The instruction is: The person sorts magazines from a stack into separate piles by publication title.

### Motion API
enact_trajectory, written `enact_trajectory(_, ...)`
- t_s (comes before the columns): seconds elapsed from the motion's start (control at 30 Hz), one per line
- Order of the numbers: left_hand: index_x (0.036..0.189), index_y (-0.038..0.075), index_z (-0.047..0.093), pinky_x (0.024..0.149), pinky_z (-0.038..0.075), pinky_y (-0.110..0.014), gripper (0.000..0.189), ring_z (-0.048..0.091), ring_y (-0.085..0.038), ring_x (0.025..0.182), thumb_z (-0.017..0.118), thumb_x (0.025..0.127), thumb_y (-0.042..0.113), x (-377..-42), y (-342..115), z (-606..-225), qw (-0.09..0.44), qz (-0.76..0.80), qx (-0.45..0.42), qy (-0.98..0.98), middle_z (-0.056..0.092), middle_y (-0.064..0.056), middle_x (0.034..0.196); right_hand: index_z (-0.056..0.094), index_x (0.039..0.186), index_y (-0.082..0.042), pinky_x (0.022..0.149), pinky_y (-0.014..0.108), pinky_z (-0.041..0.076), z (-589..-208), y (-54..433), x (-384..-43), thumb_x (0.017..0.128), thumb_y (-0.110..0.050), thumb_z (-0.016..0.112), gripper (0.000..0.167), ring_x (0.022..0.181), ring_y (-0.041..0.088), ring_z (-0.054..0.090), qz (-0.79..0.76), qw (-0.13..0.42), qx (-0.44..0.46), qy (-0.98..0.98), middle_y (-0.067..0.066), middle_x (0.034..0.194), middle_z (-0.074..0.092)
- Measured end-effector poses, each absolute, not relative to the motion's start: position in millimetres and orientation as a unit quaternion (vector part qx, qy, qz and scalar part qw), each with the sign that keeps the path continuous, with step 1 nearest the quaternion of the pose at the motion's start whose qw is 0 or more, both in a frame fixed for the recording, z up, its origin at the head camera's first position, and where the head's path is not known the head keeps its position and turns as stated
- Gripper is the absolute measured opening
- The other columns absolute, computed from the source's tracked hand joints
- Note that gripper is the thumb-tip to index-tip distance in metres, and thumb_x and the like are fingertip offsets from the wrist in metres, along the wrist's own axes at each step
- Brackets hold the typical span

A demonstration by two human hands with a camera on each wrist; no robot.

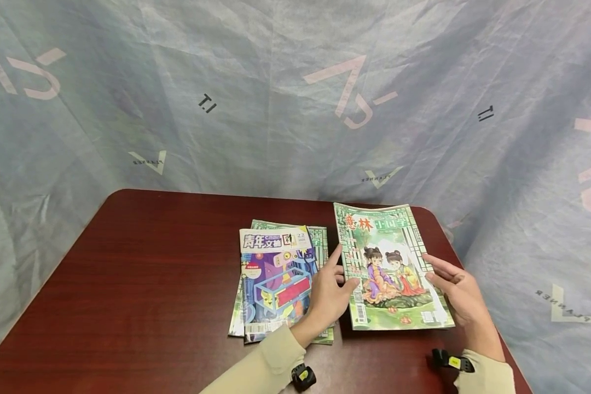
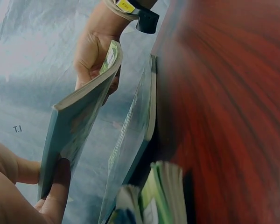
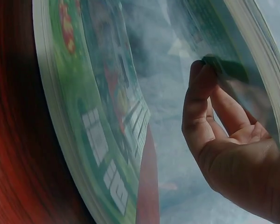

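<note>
Both hands hold a green magazine [image 1: 391, 273] with two cartoon figures on its cover, raised over the right part of the table. My left hand [image 1: 327, 293] pinches its left edge, thumb on the cover. At its right edge, my right hand [image 1: 460, 290] grips it between thumb and fingers. The left wrist view shows the lifted magazine [image 2: 81, 102] tilted, with a gap below it. Beneath lies another magazine [image 2: 142, 116] on the table, hidden in the head view; its green cover [image 3: 74, 93] shows in the right wrist view.
Left of the held magazine, a purple-blue magazine [image 1: 276, 279] lies askew on green magazines [image 1: 320, 241], partly behind the left forearm. They rest on a dark red wooden table [image 1: 152, 284]. A grey printed cloth [image 1: 256, 109] hangs behind and beside the table.
</note>
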State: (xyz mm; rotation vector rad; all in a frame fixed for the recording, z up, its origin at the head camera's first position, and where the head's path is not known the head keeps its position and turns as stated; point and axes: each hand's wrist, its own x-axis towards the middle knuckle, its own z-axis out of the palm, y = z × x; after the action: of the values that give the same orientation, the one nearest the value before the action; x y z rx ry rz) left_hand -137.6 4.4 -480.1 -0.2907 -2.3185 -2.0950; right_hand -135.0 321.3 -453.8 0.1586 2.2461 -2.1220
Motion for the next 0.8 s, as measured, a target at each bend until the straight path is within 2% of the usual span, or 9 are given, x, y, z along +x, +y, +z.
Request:
enact_trajectory(0.2,0.171,0.008,0.043,0.078,0.056,-0.03,0.08,0.076,-0.026,0.103,0.08,0.1,0.007,-136.3,12.8,-484.2,-0.008,-0.661,-0.088,-0.745,0.078,-0.018,0.118,0.072,0.151,-0.021,0.072,0.036,0.067,-455.8,334.8,-132.9,0.11,0.001,0.064,0.046,0.093,0.016,0.081,-0.703,0.036,0.041,0.709,-0.007,0.117,0.08)
enact_trajectory(0.37,0.173,0.008,0.038,0.08,0.054,-0.033,0.081,0.074,-0.031,0.11,0.075,0.101,0.004,-137.3,17.5,-486.0,-0.038,-0.672,-0.103,-0.732,0.075,-0.019,0.121,0.074,0.149,-0.024,0.071,0.037,0.068,-453.9,342.8,-129.9,0.111,0.001,0.063,0.046,0.092,0.017,0.081,-0.709,0.033,0.047,0.703,-0.007,0.116,0.081)
enact_trajectory(0.47,0.175,0.011,0.035,0.081,0.054,-0.034,0.082,0.073,-0.033,0.116,0.071,0.102,0.003,-138.4,20.9,-485.9,-0.057,-0.67,-0.105,-0.733,0.073,-0.021,0.128,0.075,0.148,-0.024,0.071,0.037,0.068,-453.3,345.9,-127.9,0.111,0.001,0.063,0.046,0.091,0.017,0.082,-0.711,0.03,0.05,0.701,-0.006,0.115,0.081)
enact_trajectory(0.67,0.176,0.013,0.032,0.096,0.06,-0.047,0.082,0.07,-0.036,0.124,0.069,0.103,0.001,-139.7,28.1,-484.0,-0.076,-0.665,-0.103,-0.736,0.069,-0.024,0.14,0.074,0.149,-0.022,0.07,0.035,0.067,-456.8,351.3,-126.9,0.111,-0.002,0.065,0.044,0.091,0.015,0.081,-0.703,0.014,0.065,0.708,-0.009,0.115,0.08)
enact_trajectory(0.73,0.176,0.012,0.033,0.099,0.059,-0.051,0.082,0.07,-0.036,0.125,0.069,0.103,0.0,-140.2,30.3,-484.0,-0.079,-0.669,-0.103,-0.732,0.069,-0.025,0.14,0.072,0.151,-0.02,0.073,0.03,0.066,-459.0,353.1,-126.9,0.11,-0.005,0.067,0.043,0.102,0.003,0.074,-0.684,0.0,0.073,0.725,-0.015,0.12,0.077)
enact_trajectory(0.8,0.176,0.012,0.032,0.101,0.059,-0.052,0.081,0.069,-0.036,0.127,0.068,0.104,0.001,-141.0,32.2,-484.7,-0.087,-0.674,-0.101,-0.727,0.069,-0.024,0.141,0.07,0.153,-0.018,0.078,0.022,0.063,-461.4,354.6,-126.6,0.11,-0.008,0.07,0.044,0.123,0.0,0.062,-0.662,-0.013,0.083,0.745,-0.022,0.125,0.072)
